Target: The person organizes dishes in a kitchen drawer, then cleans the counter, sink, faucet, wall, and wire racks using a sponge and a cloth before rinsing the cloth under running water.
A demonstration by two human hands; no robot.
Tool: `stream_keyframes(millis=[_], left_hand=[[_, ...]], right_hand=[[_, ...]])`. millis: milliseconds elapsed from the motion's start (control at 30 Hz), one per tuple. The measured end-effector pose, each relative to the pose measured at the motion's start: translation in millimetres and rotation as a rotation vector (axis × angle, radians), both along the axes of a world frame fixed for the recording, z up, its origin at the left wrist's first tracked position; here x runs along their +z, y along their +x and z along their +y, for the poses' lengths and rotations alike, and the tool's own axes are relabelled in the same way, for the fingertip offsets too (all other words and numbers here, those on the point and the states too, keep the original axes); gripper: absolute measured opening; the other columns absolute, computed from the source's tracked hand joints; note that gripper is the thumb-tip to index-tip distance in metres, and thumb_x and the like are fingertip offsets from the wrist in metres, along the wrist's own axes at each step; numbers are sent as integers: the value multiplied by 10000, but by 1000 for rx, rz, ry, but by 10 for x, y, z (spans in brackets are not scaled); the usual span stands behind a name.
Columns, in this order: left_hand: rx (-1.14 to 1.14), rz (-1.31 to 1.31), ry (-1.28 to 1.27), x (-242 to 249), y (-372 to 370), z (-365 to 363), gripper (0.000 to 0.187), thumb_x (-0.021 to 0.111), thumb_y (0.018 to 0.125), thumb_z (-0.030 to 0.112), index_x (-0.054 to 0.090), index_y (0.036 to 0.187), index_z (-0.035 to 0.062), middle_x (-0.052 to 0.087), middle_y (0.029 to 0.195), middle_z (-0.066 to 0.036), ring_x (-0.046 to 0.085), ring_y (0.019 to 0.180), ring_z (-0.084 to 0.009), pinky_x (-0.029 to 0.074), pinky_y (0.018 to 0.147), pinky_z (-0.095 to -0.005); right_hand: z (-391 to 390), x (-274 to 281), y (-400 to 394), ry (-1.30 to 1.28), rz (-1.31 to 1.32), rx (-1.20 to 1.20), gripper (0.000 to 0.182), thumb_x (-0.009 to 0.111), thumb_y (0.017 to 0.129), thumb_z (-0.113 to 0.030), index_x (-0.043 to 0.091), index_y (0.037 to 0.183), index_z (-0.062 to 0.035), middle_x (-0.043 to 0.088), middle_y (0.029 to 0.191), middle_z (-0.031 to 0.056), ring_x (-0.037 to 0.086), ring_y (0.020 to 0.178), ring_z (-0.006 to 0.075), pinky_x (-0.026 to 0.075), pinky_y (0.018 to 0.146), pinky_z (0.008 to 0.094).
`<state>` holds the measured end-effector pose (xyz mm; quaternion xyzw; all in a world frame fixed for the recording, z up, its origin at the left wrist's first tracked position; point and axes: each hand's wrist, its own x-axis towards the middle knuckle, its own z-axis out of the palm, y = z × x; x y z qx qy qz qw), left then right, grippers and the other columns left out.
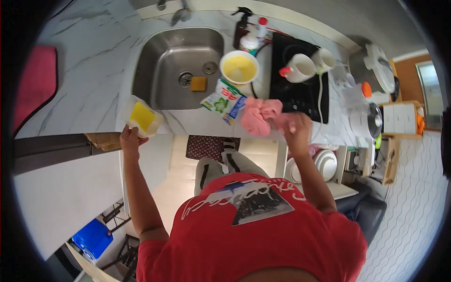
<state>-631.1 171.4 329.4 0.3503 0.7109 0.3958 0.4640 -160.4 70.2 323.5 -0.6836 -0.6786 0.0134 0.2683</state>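
My left hand is closed on the lower edge of a translucent plastic container with a yellow patch, held beside the sink's front left corner. At the counter's front edge, my right hand pinches one end of a crumpled pink cloth. Left of the cloth lies a green, white and blue printed packet. Behind that packet stands a white tub, yellowish inside. A yellow-brown sponge rests in the steel sink near the drain.
A black cooktop carries two white mugs, one being this mug. A dark spray bottle and other bottles stand behind the tub. Farther right are a large cooker and a white cable. Plates sit below the counter.
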Motion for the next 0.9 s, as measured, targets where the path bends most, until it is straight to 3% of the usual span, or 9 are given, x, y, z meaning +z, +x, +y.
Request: stream_keyframes(millis=[67, 133, 267, 400, 600, 667, 767, 833, 900], left_hand=[[30, -5, 12, -77, -135, 30, 296, 465, 840, 81, 497, 1123, 0, 578, 801, -81, 588, 613, -136, 543, 530, -278], [14, -7, -3, -83, -182, 61, 280, 456, 842, 116, 517, 1085, -10, 582, 798, -81, 577, 611, -132, 543, 544, -280], [15, -21, -60, 22, -410, 37, 273, 454, 837, 117, 531, 1081, 22, 589, 831, -64, 587, 635, -138, 544, 557, -300], [-24, 69, -98, 190, -739, -109, 312, 471, 804, 85, 531, 1097, -3, 589, 845, -81, 604, 644, -169, 555, 511, -288], [-183, 157, -191, 562, -1219, -266, 249, 482, 768, 41, 587, 986, -16, 521, 726, -45, 567, 681, -118, 522, 492, -258], [-236, 261, -133, 662, -1287, -323, 275, 473, 778, 34, 589, 1025, -2, 505, 711, -20, 534, 649, -95, 466, 518, -231], [-116, 8, -71, 457, -1464, -385, 279, 490, 804, 22, 576, 1068, -4, 538, 743, -11, 536, 674, -74, 459, 560, -220], [-155, 0, -66, 385, -1489, -380, 266, 502, 813, 22, 574, 1067, -7, 564, 764, -20, 553, 678, -75, 473, 561, -217], [-205, 31, -107, 236, -1560, -360, 256, 516, 820, 32, 571, 1068, -2, 566, 747, -14, 552, 640, -77, 479, 532, -224]], right_hand=[[-165, -135, 35, -25, -172, -223, 378, 668, 647, -65, 567, 1011, -60, 554, 881, 135, 529, 835, 306, 390, 801, 413], [-216, -308, 72, -29, 17, -130, 298, 654, 655, -27, 569, 940, -41, 554, 869, 130, 532, 831, 331, 408, 788, 424], [-140, -73, 140, -132, 385, -299, 240, 613, 697, 49, 521, 909, -15, 515, 848, 108, 545, 798, 222, 460, 668, 296], [366, 833, -612, 90, 764, -25, 204, 558, 718, 88, 511, 888, -14, 498, 881, 59, 503, 818, 133, 443, 720, 257], [1591, 418, -2725, -49, 1136, 502, 287, 668, 769, -104, 526, 1009, -37, 518, 924, 65, 529, 825, 128, 457, 658, 256], [1955, 201, -3501, -22, 953, 494, 304, 650, 748, -69, 527, 1025, -42, 558, 978, 107, 566, 851, 217, 430, 789, 327], [2339, -481, -4332, -261, 1017, 871, 325, 608, 768, -131, 521, 1070, -49, 509, 1148, 138, 501, 1039, 294, 310, 954, 429], [2282, -905, -4633, 48, 63, 641, 379, 529, 812, -233, 502, 1146, -55, 370, 1332, 136, 328, 1237, 307, 175, 1026, 505], [2604, -1061, -4702, 46, 82, 644, 412, 516, 812, -257, 498, 1165, -45, 363, 1340, 138, 252, 1280, 300, 162, 1026, 534]])
